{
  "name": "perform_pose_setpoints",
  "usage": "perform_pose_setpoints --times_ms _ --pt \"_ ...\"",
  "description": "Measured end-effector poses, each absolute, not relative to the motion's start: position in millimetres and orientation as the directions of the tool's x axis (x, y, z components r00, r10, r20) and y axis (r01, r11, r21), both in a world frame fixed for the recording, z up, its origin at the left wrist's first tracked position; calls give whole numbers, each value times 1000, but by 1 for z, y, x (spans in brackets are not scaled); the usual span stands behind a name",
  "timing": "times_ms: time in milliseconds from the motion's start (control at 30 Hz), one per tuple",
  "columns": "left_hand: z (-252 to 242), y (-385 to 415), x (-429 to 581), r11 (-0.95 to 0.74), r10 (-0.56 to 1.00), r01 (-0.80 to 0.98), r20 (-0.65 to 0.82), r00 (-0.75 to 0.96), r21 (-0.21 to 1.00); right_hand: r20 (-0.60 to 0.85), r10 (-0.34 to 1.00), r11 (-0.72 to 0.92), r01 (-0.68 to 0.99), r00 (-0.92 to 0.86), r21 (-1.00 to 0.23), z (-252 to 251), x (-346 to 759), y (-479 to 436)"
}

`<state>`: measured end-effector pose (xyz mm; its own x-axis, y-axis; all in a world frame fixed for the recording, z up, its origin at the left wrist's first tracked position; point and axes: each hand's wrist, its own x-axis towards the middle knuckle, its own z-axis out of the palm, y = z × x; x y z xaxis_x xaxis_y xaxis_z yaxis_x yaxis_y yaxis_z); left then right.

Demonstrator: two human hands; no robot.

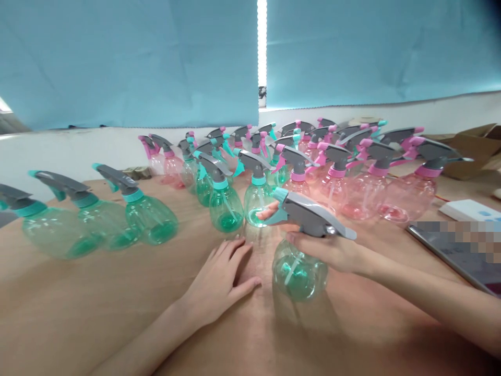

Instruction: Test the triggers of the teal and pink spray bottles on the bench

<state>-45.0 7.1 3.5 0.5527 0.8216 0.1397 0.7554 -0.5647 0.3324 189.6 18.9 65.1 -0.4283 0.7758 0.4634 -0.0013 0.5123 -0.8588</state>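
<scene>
My right hand (324, 248) is wrapped round the neck of a green spray bottle (299, 274) with a grey and turquoise trigger head. The bottle is upright; whether its base touches the table I cannot tell. Palm down, my left hand (219, 279) lies flat on the brown table (219, 344) with its fingers stretched out, left of that bottle and holding nothing. Just beyond its fingertips stand two more green spray bottles, one (226, 209) to the left and another (256, 201) partly behind my right fingers.
Several green spray bottles (151, 219) stand at the left. Pink spray bottles (362, 196) fill the back right, mixed with green ones. A phone-like device (446, 253) and a white box (469, 210) lie at the right, before an open cardboard box (469, 151). Blue curtains (129, 62) hang behind.
</scene>
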Motion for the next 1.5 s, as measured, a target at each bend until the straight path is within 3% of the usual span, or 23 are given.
perform_pose_setpoints --times_ms 200,633,1267,1500 --pt "4 7 -44 -556 827 767 124 548 322 446 781 479 -38 -437 -877 60 190 19" --pt "4 7 -45 -561 823 765 111 557 318 472 777 551 86 -417 -830 63 190 19" --pt "5 7 -44 -563 822 774 100 561 291 506 745 565 9 -435 -825 68 185 18" --pt "3 7 -45 -572 816 771 100 569 280 479 771 556 80 -420 -827 69 186 17"
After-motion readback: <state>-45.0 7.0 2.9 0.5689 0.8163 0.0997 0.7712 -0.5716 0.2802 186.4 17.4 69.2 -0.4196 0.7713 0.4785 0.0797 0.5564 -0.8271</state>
